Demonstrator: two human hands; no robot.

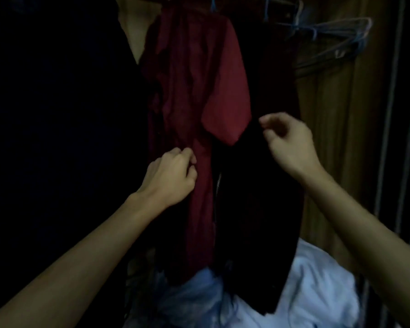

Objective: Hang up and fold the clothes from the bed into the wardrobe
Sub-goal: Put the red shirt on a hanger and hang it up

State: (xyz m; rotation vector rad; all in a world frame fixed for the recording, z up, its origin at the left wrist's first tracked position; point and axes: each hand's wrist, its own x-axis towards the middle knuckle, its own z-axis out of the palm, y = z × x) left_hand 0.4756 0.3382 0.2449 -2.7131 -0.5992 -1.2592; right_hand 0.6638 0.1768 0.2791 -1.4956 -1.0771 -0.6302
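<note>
Hanging in the wardrobe (336, 138), the maroon shirt (194, 79) has its front edge pinched by the left hand (173, 176). The right hand (289, 140), loosely curled, sits at the black jacket (258, 197) beside it; whether it grips cannot be told. Empty hangers (336, 36) occupy the open space to the right.

Left forearm (85, 242) and right forearm (365, 223) are bare and slim.
</note>
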